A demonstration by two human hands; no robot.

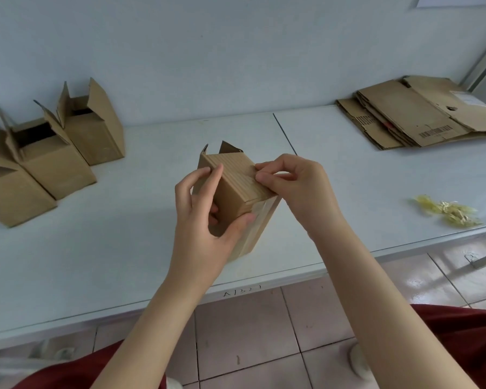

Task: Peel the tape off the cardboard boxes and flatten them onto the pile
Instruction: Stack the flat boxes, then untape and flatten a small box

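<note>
Left hand (pixel 205 220) grips the small cardboard box (pixel 236 181) from the side, fingers and thumb curled round it, box tilted and held just above the white table (pixel 124 248) near its front edge; a clear tape strip (pixel 260 211) runs down its near side. Right hand (pixel 298 192) pinches at the box's top right edge, fingertips closed together there. Crumpled yellowish tape wad (pixel 446 210) lies right, three open boxes (pixel 54 153) stand far left, flattened cardboard pile (pixel 421 113) far right by the wall.
</note>
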